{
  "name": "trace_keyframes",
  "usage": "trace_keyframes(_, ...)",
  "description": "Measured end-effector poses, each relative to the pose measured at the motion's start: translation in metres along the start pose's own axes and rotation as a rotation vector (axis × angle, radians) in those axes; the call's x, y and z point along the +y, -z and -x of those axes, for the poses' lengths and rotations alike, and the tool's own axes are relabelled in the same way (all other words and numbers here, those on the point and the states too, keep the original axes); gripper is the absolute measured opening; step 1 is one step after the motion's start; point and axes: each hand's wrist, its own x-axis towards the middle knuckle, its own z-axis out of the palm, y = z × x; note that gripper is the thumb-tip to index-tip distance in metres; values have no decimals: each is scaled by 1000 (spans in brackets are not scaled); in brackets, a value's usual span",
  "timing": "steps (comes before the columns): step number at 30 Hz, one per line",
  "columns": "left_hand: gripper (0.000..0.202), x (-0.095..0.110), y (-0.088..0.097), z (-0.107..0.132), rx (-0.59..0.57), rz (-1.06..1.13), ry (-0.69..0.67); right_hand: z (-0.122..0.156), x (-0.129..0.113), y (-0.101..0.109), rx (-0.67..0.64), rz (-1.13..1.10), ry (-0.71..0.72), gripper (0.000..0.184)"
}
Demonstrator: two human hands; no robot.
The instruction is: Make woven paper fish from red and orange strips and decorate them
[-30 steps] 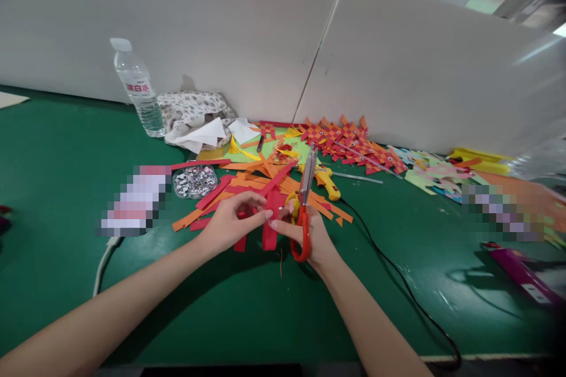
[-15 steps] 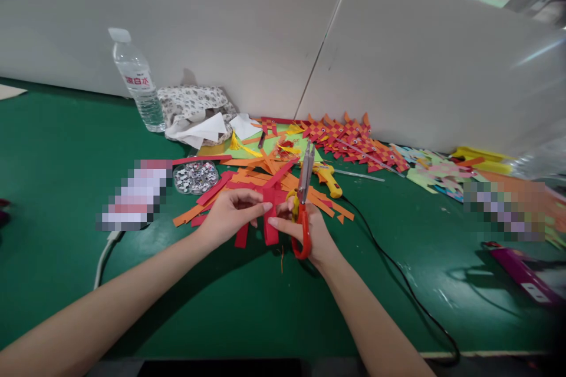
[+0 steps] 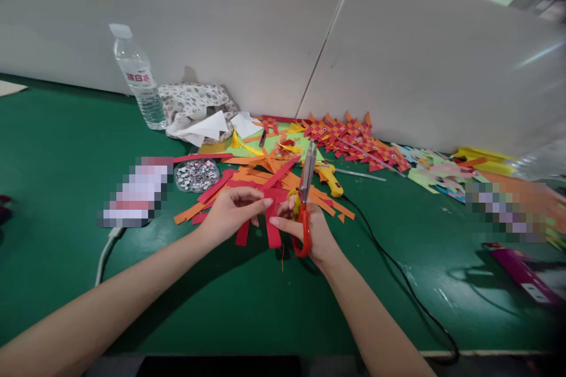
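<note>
Left hand has the red strip pinched, right hand has scissors hooked on it plus its thumb against the strip. Strip's smack between both, over the tabletop.

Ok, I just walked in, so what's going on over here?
A person's left hand and right hand both hold a red strip, while the right also carries scissors, tips pointing forward. Loose red and orange strips lie around and beyond the hands; red-and-orange checkered pieces are heaped near the wall.
</note>
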Motion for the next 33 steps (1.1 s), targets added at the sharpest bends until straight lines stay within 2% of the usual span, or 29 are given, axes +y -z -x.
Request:
trace_keyframes(26, 15, 2, -1, 1, 35, 42, 44, 0, -1, 0, 8, -33, -9, 47)
trace_keyframes(33, 15, 1, 0, 0, 18, 53, 30, 1, -4, -1, 54, -45, -25, 49)
